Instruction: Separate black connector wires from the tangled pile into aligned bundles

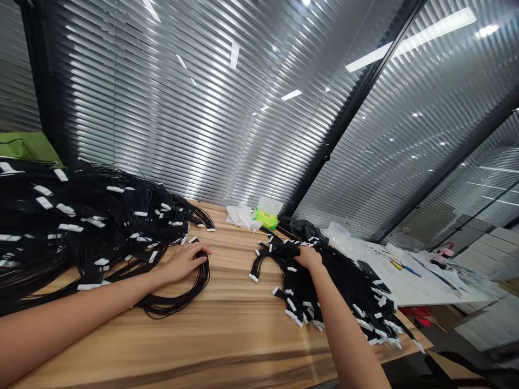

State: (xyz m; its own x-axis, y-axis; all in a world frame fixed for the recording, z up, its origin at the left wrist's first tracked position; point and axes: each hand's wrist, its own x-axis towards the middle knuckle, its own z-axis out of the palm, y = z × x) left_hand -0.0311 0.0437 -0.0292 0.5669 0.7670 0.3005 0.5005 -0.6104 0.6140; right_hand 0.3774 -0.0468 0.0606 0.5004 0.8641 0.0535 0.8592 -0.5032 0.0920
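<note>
My left hand (186, 260) lies with fingers stretched on a loop of thin black wires (178, 302) on the wooden table (239, 329). That loop runs out of a big heap of black wires with white connectors (81, 221) on the left. My right hand (308, 257) is closed on a bunch from a second pile of black wires with white connectors (344, 292) at the table's right end. One short wire bundle (263, 262) curves out to the left of that hand.
A green and yellow packet (265, 218) and crumpled white tissue (242, 216) sit at the table's far edge by the blinds. A white table (413, 286) with plastic bags and small tools stands to the right. A green bag (24, 147) shows far left.
</note>
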